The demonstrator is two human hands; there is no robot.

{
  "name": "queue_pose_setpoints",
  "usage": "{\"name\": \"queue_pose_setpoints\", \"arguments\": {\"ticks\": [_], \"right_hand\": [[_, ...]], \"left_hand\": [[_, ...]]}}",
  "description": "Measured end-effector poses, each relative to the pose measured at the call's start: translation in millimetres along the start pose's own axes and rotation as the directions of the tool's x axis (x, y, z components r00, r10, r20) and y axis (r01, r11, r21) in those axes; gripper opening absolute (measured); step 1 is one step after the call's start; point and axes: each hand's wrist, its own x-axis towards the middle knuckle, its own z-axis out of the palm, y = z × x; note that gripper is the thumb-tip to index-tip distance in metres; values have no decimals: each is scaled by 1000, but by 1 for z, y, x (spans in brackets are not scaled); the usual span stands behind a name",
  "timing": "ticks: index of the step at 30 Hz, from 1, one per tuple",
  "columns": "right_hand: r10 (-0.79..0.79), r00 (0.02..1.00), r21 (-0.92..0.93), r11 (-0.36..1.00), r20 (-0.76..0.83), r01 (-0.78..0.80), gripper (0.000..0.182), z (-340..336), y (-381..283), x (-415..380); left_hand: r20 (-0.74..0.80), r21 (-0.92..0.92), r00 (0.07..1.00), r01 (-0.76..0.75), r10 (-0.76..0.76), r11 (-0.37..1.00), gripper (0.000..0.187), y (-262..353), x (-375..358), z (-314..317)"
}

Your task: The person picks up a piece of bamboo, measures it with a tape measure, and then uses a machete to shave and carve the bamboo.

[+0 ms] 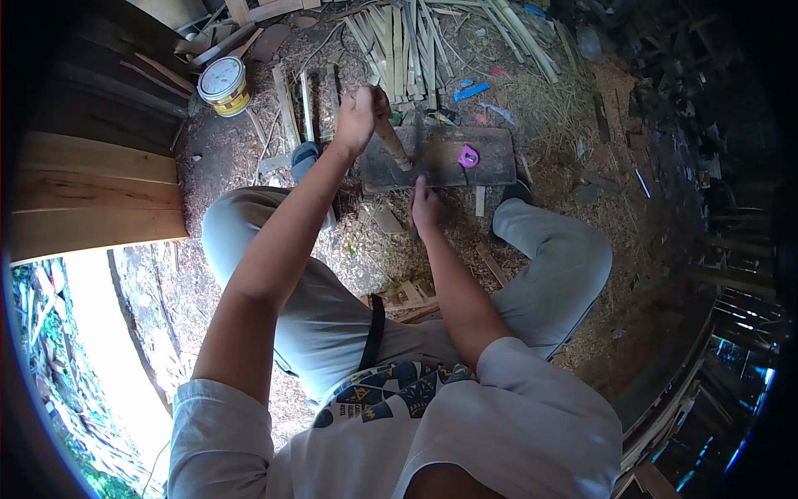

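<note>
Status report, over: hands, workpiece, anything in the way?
Left grip closed on wooden stick, tilted over board. Right grip on blurred dark tool. Pink tape measure on board, clear of stick.

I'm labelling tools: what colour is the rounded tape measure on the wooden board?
Pinkish purple tape measure, head view.

The tape measure (pixel 469 156) lies on the board (pixel 494 164), slats (pixel 398 51) behind it.
</note>
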Motion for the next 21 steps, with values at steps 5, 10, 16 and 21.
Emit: {"name": "queue_pose_setpoints", "arguments": {"ticks": [5,10,16,21], "right_hand": [[194,975,-443,869,-108,-222,70,-31,101,16],[284,958,-53,957,-27,-286,73,-15,3,-19],[-205,978,237,949,-34,207,63,12,-89,-9],[-376,925,235,895,-57,379,62,10,-73,-8]], "left_hand": [[-65,-58,997,41,-45,997,36,9,-2,-5],[-82,-45,996,27,-31,999,36,6,-2,-6],[-56,-10,996,74,-75,997,35,4,-2,-6],[30,51,1000,2,-4,999,36,1,-1,-13]]}}
